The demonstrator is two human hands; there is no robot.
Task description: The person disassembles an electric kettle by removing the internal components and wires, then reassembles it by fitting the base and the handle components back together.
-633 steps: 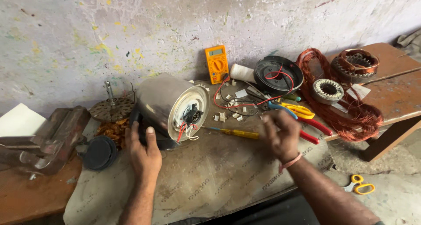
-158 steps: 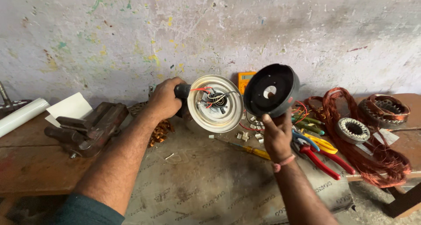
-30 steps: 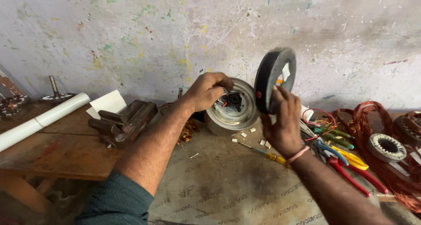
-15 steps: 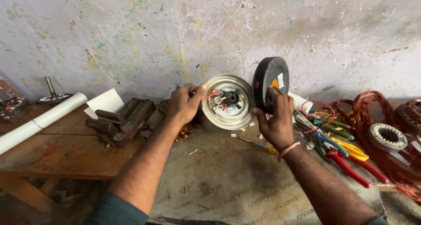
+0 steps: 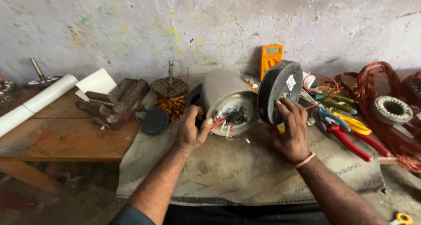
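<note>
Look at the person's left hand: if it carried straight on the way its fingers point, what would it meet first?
The left hand points up and right, thumb already at the motor housing. It would probably meet the housing's open face with its red and white wires first, though depth is unclear.

Bare forearms, pink band (image 5: 304,161) on rt wrist, dark teal sleeve (image 5: 128,216) at lt

Soft, even daylight, moderately bright; faint shadows, no glare. Centre sharp, slight blur and wide-angle stretch at frame edges.
</note>
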